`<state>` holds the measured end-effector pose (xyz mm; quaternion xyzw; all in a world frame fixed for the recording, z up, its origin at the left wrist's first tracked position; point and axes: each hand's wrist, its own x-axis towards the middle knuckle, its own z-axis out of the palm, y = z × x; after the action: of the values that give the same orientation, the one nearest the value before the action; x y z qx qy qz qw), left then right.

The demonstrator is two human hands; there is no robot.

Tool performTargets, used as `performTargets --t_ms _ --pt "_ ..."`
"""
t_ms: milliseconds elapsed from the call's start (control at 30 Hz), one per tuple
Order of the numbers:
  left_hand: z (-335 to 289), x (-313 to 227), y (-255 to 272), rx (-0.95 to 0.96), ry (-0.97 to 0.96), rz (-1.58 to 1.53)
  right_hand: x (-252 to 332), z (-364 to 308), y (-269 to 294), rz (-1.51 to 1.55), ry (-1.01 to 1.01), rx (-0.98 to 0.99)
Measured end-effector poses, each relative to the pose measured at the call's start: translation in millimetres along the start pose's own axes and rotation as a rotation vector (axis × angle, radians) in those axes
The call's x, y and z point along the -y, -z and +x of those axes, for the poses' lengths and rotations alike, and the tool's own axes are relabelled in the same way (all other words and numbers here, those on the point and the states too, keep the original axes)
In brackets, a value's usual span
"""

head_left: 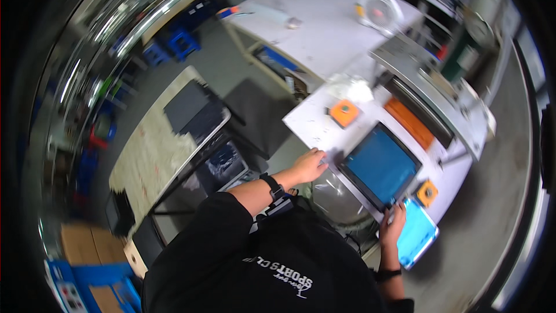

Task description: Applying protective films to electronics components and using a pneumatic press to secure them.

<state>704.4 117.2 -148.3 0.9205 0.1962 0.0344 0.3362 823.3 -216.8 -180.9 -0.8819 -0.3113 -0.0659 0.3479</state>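
My left hand (308, 166) is at the near left edge of the white worktable (307, 123), fingers stretched towards the edge and nothing visible in them. My right hand (395, 223) is closed at the left edge of a bright light-blue panel (418, 235) with a pale rim, which juts out past the table's near edge. Its fingertips are by the near corner of a black-framed tray (387, 165) with a dark blue surface. That tray lies on the worktable between my hands. The underside of the right-hand grip is hidden.
Two orange button boxes (344, 113) (427, 193) flank the tray. Behind it stands a grey metal machine (431, 90) with an orange bar (409, 123). Crumpled white plastic (352, 88), a white fan (381, 13) on a far table, and a worn side table (159, 139) at left also show.
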Motion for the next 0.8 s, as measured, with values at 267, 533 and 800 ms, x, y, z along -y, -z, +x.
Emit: performTargets --t_ms 267,533,800 --pt "-129 107 193 -0.736 0.058 0.247 65 25 -11 0.109 -0.141 0.082" --pt "-208 233 305 -0.693 0.438 0.573 256 116 -135 0.398 0.225 0.595" --pt "-182 306 285 -1.234 0.497 -0.175 477 197 -319 0.384 0.638 0.613"
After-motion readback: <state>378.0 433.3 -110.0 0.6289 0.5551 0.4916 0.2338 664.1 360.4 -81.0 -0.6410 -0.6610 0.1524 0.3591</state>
